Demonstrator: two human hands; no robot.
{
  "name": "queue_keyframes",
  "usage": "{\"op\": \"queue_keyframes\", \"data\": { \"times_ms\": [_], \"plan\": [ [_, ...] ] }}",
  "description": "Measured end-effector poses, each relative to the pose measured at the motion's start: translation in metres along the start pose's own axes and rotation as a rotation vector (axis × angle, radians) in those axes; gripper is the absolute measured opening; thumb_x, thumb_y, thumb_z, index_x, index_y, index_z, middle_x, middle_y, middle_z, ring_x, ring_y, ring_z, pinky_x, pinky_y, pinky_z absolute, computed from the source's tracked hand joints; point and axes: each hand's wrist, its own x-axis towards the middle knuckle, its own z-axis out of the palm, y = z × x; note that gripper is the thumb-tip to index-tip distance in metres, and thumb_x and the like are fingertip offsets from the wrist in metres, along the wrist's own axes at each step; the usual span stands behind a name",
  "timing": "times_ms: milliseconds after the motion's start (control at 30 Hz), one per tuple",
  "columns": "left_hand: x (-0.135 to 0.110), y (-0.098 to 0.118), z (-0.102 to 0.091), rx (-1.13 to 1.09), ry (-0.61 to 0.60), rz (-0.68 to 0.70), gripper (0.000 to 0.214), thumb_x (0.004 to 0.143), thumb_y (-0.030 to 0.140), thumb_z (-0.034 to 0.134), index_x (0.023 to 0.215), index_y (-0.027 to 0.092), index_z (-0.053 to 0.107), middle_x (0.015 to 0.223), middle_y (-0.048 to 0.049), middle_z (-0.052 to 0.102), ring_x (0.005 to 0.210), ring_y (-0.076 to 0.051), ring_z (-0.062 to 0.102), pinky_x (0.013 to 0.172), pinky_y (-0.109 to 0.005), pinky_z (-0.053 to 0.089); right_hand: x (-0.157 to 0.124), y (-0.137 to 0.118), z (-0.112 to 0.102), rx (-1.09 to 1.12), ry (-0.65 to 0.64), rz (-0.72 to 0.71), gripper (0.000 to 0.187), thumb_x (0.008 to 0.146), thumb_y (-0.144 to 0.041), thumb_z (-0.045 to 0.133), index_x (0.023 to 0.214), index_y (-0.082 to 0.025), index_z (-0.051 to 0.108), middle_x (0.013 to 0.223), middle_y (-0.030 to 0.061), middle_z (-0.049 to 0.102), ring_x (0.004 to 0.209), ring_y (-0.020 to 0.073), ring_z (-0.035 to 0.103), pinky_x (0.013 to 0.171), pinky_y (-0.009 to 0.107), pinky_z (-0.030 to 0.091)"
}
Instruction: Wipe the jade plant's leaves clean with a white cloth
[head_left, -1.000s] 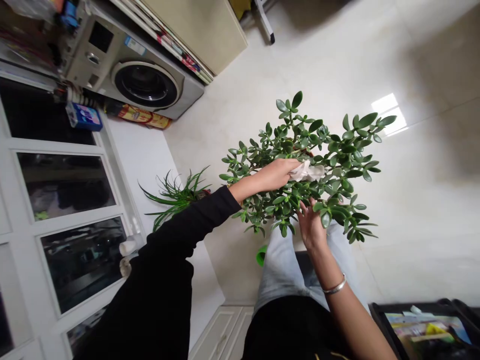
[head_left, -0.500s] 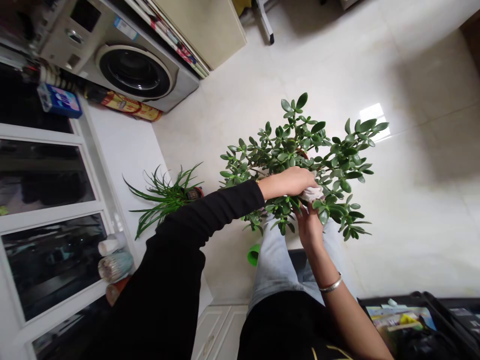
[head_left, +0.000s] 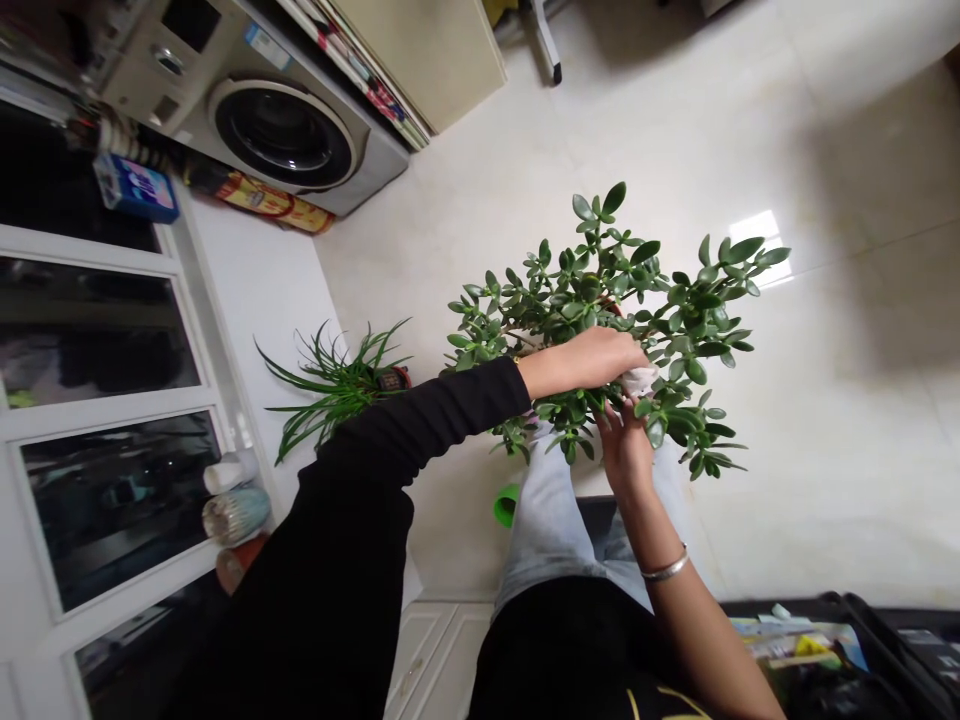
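A jade plant (head_left: pixel 600 290) is seen at the centre of the frame, above the jeans-clad knees (head_left: pixel 551 530), with its leaves around both hands. The left hand (head_left: pixel 581 365) is closed on a white cloth (head_left: pixel 640 380), which is gripped among the leaves at its 3 o'clock. The right hand (head_left: pixel 622 450) is raised just below the cloth; whether anything is gripped by it cannot be told. A spiky houseplant (head_left: pixel 330 390) is placed at 9 o'clock, and a front-loading washing machine (head_left: pixel 285 135) at 11 o'clock.

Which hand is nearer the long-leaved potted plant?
Left. The left hand is nearer, among leaves of the jade plant, right of the long-leaved potted plant in view; the right hand sits farther off, lower in view.
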Motion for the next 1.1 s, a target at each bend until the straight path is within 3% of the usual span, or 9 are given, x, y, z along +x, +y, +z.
{"op": "queue_keyframes", "data": {
  "times_ms": [200,333,433,533,633,733,833,1000,1100],
  "plan": [
    [-0.037,0.016,-0.021,-0.279,0.313,-0.149,0.034,0.090,-0.004,0.049,0.104,0.017,0.073,0.107,-0.0077,0.077,0.101,-0.019,0.071,0.088,-0.031,0.053,-0.002,-0.006,-0.003,-0.012,-0.032,0.011,0.045,0.086,-0.048,0.072,0.125,-0.029,0.063,0.134,0.0037,0.064,0.115,0.0189,0.066,0.117,0.049,0.050],
    [-0.100,0.044,-0.029,-0.573,0.751,-0.276,0.016,0.095,0.015,0.066,0.109,0.017,0.074,0.111,-0.0075,0.078,0.101,-0.019,0.073,0.092,-0.036,0.059,-0.006,-0.006,-0.004,-0.032,-0.039,0.017,0.050,0.082,-0.050,0.076,0.125,-0.028,0.063,0.135,0.0057,0.065,0.121,0.0221,0.066,0.120,0.053,0.047],
    [-0.158,0.070,-0.015,-0.838,1.105,-0.402,0.017,0.091,0.031,0.078,0.106,0.023,0.078,0.105,-0.0041,0.081,0.096,-0.018,0.074,0.093,-0.035,0.062,-0.012,-0.006,-0.004,-0.051,-0.050,0.021,0.048,0.082,-0.050,0.077,0.121,-0.026,0.064,0.137,0.0079,0.065,0.125,0.0249,0.066,0.120,0.053,0.047],
    [-0.209,0.096,0.009,-1.150,1.506,-0.507,0.022,0.084,0.041,0.086,0.103,0.032,0.080,0.092,0.0030,0.079,0.077,-0.013,0.071,0.080,-0.029,0.064,-0.024,-0.011,-0.009,-0.083,-0.053,0.033,0.034,0.081,-0.046,0.077,0.105,-0.025,0.066,0.137,0.0094,0.066,0.128,0.0281,0.065,0.119,0.051,0.047],
    [-0.247,0.121,0.033,-1.442,1.730,-0.478,0.032,0.066,0.044,0.098,0.090,0.035,0.078,0.091,0.0068,0.078,0.085,-0.016,0.074,0.079,-0.029,0.065,-0.046,-0.016,-0.025,-0.154,-0.103,0.032,0.035,0.079,-0.045,0.077,0.107,-0.026,0.071,0.140,0.0090,0.067,0.131,0.0296,0.064,0.122,0.052,0.045],
    [-0.273,0.138,0.055,-1.664,1.827,-0.352,0.034,0.064,0.036,0.100,0.087,0.036,0.076,0.093,0.0110,0.080,0.085,-0.011,0.075,0.080,-0.021,0.064,-0.076,-0.016,-0.048,-0.288,-0.161,-0.005,0.043,0.082,-0.050,0.079,0.119,-0.028,0.074,0.143,0.0076,0.067,0.135,0.0282,0.063,0.125,0.053,0.042],
    [-0.289,0.144,0.080,-1.821,1.830,-0.291,0.041,0.058,0.034,0.102,0.089,0.036,0.075,0.093,0.0107,0.080,0.084,-0.009,0.076,0.085,-0.018,0.062,-0.104,-0.006,-0.065,-0.379,-0.192,-0.082,0.037,0.084,-0.050,0.079,0.113,-0.027,0.076,0.128,0.0067,0.073,0.125,0.0251,0.068,0.120,0.050,0.048],
    [-0.286,0.147,0.121,-2.168,1.628,-0.306,0.038,0.068,0.047,0.097,0.098,0.035,0.076,0.097,0.0071,0.079,0.092,-0.017,0.076,0.105,-0.038,0.059,-0.125,0.027,-0.064,-0.537,-0.406,-0.090,0.038,0.085,-0.049,0.082,0.118,-0.030,0.075,0.124,0.0087,0.075,0.118,0.0262,0.070,0.107,0.045,0.058],
    [-0.273,0.150,0.146,-2.269,1.556,-0.277,0.034,0.076,0.058,0.088,0.094,0.032,0.074,0.083,0.0051,0.073,0.080,-0.018,0.073,0.104,-0.046,0.058,-0.120,0.053,-0.060,-0.557,-0.558,-0.018,0.048,0.082,-0.050,0.084,0.126,-0.032,0.074,0.134,0.0097,0.073,0.125,0.0282,0.067,0.107,0.044,0.057]
  ]
}}
